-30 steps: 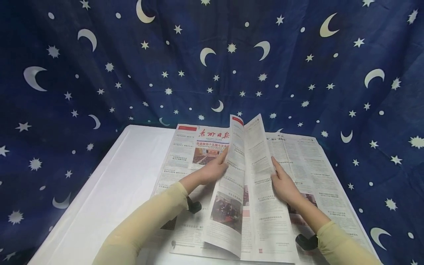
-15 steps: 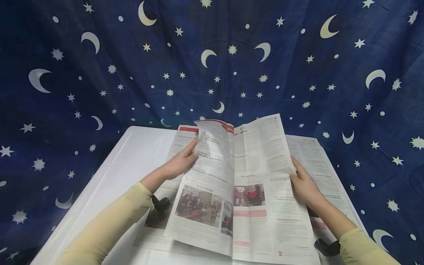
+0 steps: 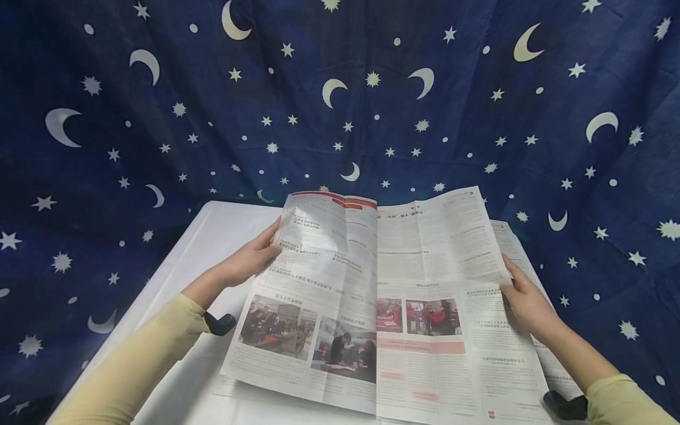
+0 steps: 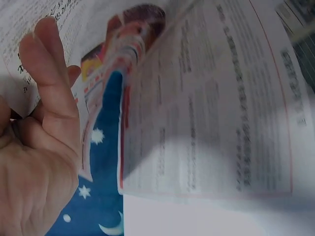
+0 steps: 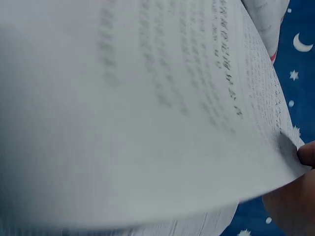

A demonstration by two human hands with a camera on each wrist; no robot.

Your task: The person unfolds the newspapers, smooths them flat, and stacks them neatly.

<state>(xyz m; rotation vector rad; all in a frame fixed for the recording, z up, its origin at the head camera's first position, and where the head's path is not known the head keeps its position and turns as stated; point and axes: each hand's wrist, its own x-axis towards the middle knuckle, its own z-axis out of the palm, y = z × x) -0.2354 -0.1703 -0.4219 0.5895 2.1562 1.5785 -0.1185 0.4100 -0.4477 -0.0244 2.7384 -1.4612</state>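
Note:
An open newspaper (image 3: 425,260) is held raised and tilted above the table, its printed pages and colour photos spread toward the head camera. My left hand (image 3: 247,260) grips its left edge, thumb on the front side. In the left wrist view the same hand (image 4: 47,132) shows curled fingers behind the paper, and the thumb is partly hidden. At the right edge, my right hand (image 3: 531,304) pinches the sheet. The right wrist view has that thumb (image 5: 307,155) pressing on the page's margin, with the other fingers mostly out of sight.
More newspaper sheets (image 3: 565,378) lie on the white table (image 3: 202,248) behind and right of the raised one. A dark blue cloth (image 3: 340,94) with moons and stars hangs behind the table. Black wrist straps (image 3: 220,323) are on both arms.
Both hands have moved apart, left hand leftward and right hand rightward. The newspaper between them has spread from nearly folded to wide open, covering more of the sheets below.

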